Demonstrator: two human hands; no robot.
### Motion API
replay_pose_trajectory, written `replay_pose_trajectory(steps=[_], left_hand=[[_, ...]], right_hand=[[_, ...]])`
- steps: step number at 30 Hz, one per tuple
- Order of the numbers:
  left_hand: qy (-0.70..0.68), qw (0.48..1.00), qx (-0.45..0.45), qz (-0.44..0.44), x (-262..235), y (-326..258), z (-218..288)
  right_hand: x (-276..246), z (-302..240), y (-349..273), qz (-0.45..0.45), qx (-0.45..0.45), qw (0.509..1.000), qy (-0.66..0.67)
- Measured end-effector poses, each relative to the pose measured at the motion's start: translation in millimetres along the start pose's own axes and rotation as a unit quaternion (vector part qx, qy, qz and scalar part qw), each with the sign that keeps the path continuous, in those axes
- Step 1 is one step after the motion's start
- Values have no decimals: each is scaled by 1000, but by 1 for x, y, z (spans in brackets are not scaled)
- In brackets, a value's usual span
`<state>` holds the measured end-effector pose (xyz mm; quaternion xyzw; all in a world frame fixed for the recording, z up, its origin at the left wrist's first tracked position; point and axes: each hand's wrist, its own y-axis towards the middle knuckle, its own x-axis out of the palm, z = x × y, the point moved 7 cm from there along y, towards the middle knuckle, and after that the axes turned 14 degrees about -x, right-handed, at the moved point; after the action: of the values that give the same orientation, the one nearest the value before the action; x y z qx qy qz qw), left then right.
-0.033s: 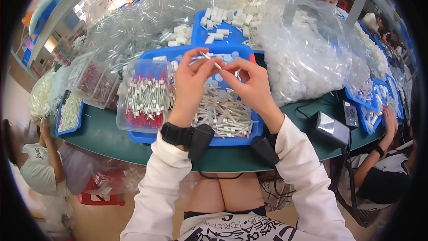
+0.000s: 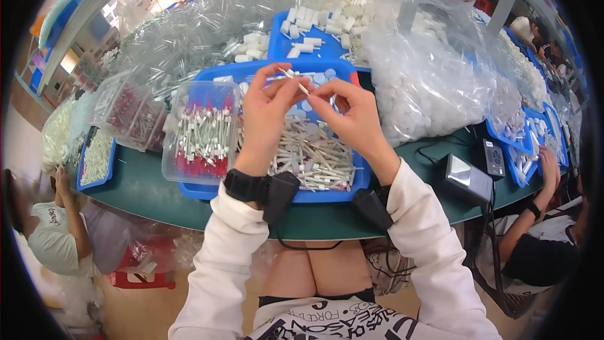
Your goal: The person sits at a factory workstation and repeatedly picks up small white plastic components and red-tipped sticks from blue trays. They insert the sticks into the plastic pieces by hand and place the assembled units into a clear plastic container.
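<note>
My left hand (image 2: 267, 107) and my right hand (image 2: 349, 113) meet above a blue tray (image 2: 360, 179). Between their fingertips is a thin white stick-shaped piece (image 2: 302, 88), tilted, with its upper end by my left fingers and its lower end pinched by my right. What is at its ends is too small to make out. Below my hands, the tray holds many pale thin sticks (image 2: 314, 154) and, farther back, round bluish-white discs (image 2: 319, 79). A clear plastic box (image 2: 168, 151) rests on the tray's left side, filled with white-and-red slim pieces (image 2: 204, 141).
Behind stands another blue tray (image 2: 277, 47) with white cylinders (image 2: 308, 42). A large clear bag (image 2: 434, 88) of white pieces lies at right, near a black-and-silver device (image 2: 467, 179). Clear tubes (image 2: 207, 25) are heaped at back left. Co-workers sit on both sides.
The white stick between my fingertips has shifted slightly in angle. Both hands stay nearly in place, and the whole view has moved a little.
</note>
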<state>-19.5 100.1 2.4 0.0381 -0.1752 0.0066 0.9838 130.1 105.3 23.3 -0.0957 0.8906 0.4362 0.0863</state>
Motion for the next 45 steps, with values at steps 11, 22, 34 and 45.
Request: replay_pose_trajectory(steps=[11,22,34,45], left_hand=[[95,995,22,1,13,-6,9],[112,993,20,-20,21,-10,4],[221,968,-66,-97,27,-14,-7],[331,935,126,-12,30,-22,13]], right_hand=[[-32,35,-2,-60,-105,920,-373],[-26,32,-5,-103,-76,904,-409],[-24,24,-8,71,54,978,189],[-10,17,-11,-19,92,960,265]])
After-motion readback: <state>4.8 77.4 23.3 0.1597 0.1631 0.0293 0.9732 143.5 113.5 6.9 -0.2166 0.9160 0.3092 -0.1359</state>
